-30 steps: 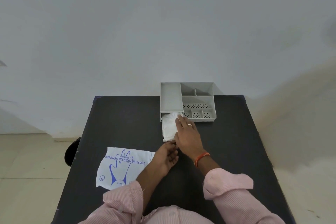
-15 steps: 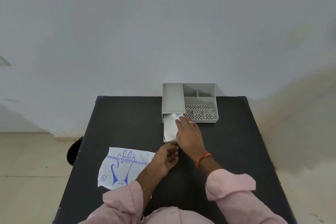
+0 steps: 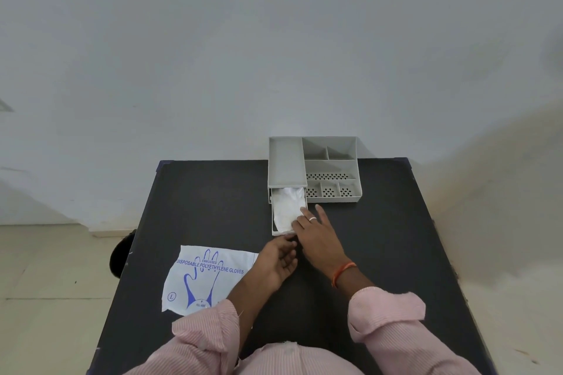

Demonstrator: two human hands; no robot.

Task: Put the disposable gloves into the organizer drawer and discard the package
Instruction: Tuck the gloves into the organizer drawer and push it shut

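1. My right grip (image 3: pixel 320 237) is released. Its fingers (image 3: pixel 305 212) are straight and press down on the gloves (image 3: pixel 289 207) at the near right corner of the drawer (image 3: pixel 273 218). One finger lies outside the drawer wall, over the surface (image 3: pixel 213 192).
2. My left grip (image 3: pixel 278 263) sits just before the drawer front with its fingers loosely curled. The tips are at the front lip, and I cannot tell whether they pinch it or only touch it.
3. The gloves are a white, crumpled wad inside the drawer. They fill most of it, and the far end is tucked under the organizer (image 3: pixel 332 167).
4. The drawer is pulled out toward me from the organizer's left side. The organizer stands at the far edge of the surface, by the wall.
5. The package (image 3: pixel 210 277) lies flat, print up, on the surface just left of my left grip. Its near corner is under my sleeve (image 3: pixel 207 332).
6. I judge the step in hand to be tamping the gloves down so they sit below the drawer rim.
7. The next move calls for lifting my right grip clear and pushing the drawer home from its front, with no glove edge caught at the opening.
8. After that the package has to be picked up and discarded. A dark round thing (image 3: pixel 120 256) beside the surface's left edge may be a bin, but I cannot tell.
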